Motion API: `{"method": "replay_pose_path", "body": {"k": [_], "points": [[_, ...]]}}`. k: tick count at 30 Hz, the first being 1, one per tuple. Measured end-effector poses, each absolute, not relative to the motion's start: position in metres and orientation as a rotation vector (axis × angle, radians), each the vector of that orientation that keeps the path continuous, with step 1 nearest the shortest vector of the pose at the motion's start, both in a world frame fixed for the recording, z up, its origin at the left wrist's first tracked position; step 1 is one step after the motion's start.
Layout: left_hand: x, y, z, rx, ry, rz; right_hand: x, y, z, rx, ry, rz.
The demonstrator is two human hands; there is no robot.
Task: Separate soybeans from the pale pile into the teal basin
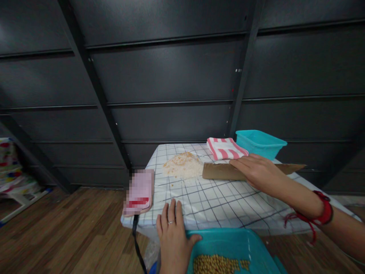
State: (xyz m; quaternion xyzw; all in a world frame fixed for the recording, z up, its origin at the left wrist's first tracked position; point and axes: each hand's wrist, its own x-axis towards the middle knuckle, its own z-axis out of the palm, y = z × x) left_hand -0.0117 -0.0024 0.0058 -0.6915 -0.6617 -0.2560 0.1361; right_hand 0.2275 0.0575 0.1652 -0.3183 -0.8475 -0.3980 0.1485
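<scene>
the right hand [258, 171] closes over the top edge of the long brown cardboard strip [216, 171], whose end is just right of the loose pale pile of grain [183, 165] on the black-checked white tablecloth [216, 201]. i judge a tilted or hasty strip could scatter grain left of the pile, toward the blurred pink flat object [139, 190]. nearer than the pile, the left hand [172, 232] lies flat and open, thumb on the teal plastic tray [228, 239] of yellow beans [216, 264]. behind and right of the pile, a pink-striped folded cloth [225, 148] and a teal plastic tub [261, 144] crowd the strip

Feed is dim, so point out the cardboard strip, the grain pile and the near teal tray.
cardboard strip [218, 172]: head view, bare left end.
grain pile [183, 165]: head view, middle of heap.
near teal tray [228, 241]: head view, bare wall above the beans.
</scene>
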Motion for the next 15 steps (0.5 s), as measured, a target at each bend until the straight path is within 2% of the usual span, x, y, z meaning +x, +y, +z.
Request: {"method": "replay_pose_path", "body": {"k": [15], "points": [[-0.011, -0.002, 0.007, -2.01, -1.923, -0.747, 0.227, 0.059, 0.166, -0.873, -2.414, -1.227]]}}
